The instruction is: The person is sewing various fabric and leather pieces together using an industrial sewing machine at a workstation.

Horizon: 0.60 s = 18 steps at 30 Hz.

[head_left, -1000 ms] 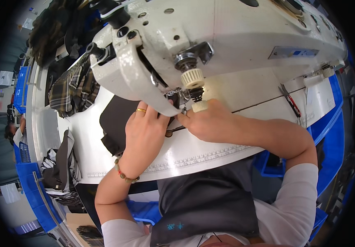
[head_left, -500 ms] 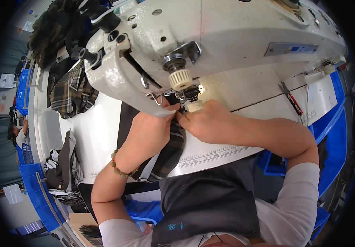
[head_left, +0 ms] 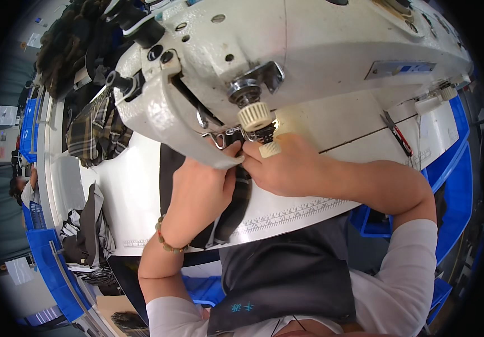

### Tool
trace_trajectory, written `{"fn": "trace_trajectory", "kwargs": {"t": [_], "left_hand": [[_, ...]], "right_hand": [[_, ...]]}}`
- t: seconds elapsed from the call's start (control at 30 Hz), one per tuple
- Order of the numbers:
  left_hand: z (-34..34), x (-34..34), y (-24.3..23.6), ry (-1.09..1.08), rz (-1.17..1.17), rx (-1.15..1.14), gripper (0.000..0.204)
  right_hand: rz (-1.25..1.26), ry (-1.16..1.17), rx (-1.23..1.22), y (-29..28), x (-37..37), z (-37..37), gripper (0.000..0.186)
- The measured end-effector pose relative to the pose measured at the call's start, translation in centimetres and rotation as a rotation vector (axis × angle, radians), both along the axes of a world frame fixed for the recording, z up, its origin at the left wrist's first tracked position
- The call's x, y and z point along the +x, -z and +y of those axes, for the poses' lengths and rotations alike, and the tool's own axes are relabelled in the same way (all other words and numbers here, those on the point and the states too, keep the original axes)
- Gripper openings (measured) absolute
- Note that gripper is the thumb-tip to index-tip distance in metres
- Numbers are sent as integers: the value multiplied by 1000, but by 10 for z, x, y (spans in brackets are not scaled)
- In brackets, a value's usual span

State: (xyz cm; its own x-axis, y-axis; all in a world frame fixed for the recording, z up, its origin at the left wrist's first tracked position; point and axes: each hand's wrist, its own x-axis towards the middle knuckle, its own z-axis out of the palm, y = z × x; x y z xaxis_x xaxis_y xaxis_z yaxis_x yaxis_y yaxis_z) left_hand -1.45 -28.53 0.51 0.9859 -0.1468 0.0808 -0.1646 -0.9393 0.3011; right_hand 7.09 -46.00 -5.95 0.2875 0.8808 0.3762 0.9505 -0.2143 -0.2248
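A white sewing machine (head_left: 320,50) stands over the table, its cream tension knobs above my fingers. Dark plaid fabric (head_left: 235,210) runs from beneath the machine head toward the table's front edge. My left hand (head_left: 202,185), with a beaded bracelet on the wrist, is closed on the fabric beside the needle area; the machine's lever cover partly hides its fingertips. Close by on the right, my right hand (head_left: 287,165) pinches the same fabric, fingers bent and thumb side toward the left hand. The needle and presser foot are mostly hidden.
Thread snips (head_left: 397,135) with red-and-black handles lie on the table at right. A printed ruler (head_left: 287,213) follows the front edge. Plaid fabric (head_left: 96,132) is heaped at left, above dark and striped pieces (head_left: 87,230). Blue bins (head_left: 455,196) flank the table.
My left hand has shifted slightly, its fingertips now deeper under the machine head. The right hand stays close beside it, still on the fabric. The view has tilted a little.
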Motion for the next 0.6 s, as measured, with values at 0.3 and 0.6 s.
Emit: {"fn": "trace_trajectory", "kwargs": {"t": [0.3, 0.6], "left_hand": [[15, -19, -17, 56, 146, -1, 44], [10, -25, -21, 134, 219, 121, 60]], "right_hand": [[-240, -202, 246, 8, -14, 11, 24], [-58, -297, 212, 13, -16, 0, 24]]}}
